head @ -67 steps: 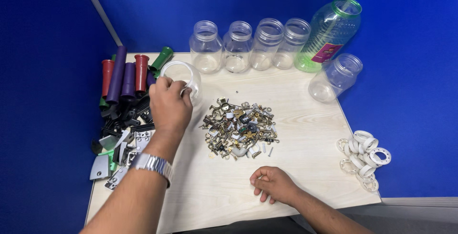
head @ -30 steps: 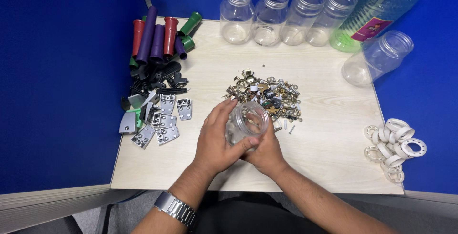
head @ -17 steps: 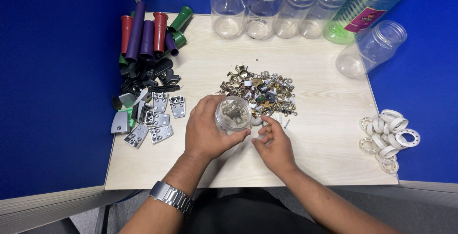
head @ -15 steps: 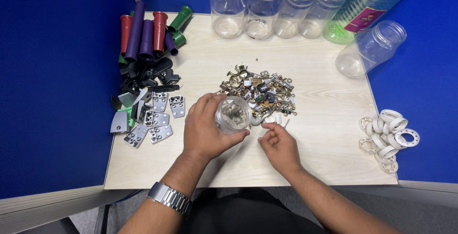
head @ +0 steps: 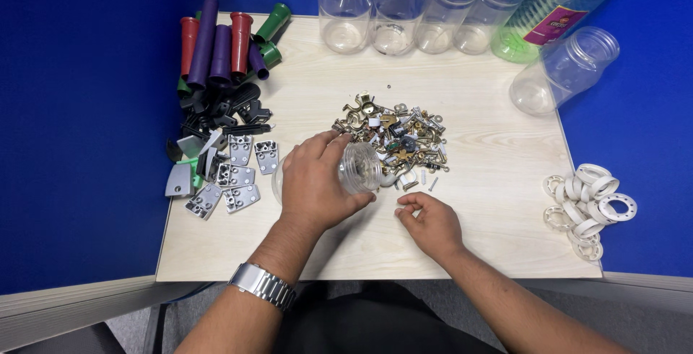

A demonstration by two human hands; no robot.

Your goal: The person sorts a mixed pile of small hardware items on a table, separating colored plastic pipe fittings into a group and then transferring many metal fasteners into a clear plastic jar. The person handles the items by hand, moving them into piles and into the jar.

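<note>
Left hand [head: 314, 184]: wrapped around a clear plastic jar [head: 357, 168] that lies on its side on the table, mouth turned toward the hardware pile; fingers curl over the top, thumb beneath, a firm grasp. A metal-link wristwatch [head: 263, 287] sits on the wrist.
Right hand [head: 427, 223]: resting on the table just below the pile, fingers curled in with the tips pinched together; it may hold a small piece, but I cannot tell from this view.
Jar: ribbed, transparent, with a wide threaded neck; it sits near the middle of the table, just left of the pile.
Hardware pile [head: 393, 141]: a loose heap of small brass and steel bits, screws, clips and white plugs, shiny and jagged.
Table [head: 476, 101]: pale wood-grain top, smooth and matte.
Left side: red, purple and green plastic tubes [head: 216, 47], flared at one end; below them black clips [head: 227, 108] and grey ribbed rectangular plates [head: 238, 177].
Back row: four empty clear jars [head: 415, 7] standing upright, a green bottle [head: 559, 7] leaning, one further jar [head: 563, 69] tipped over.
Right edge: white plastic rings [head: 592, 202], flat and round, heaped together.
</note>
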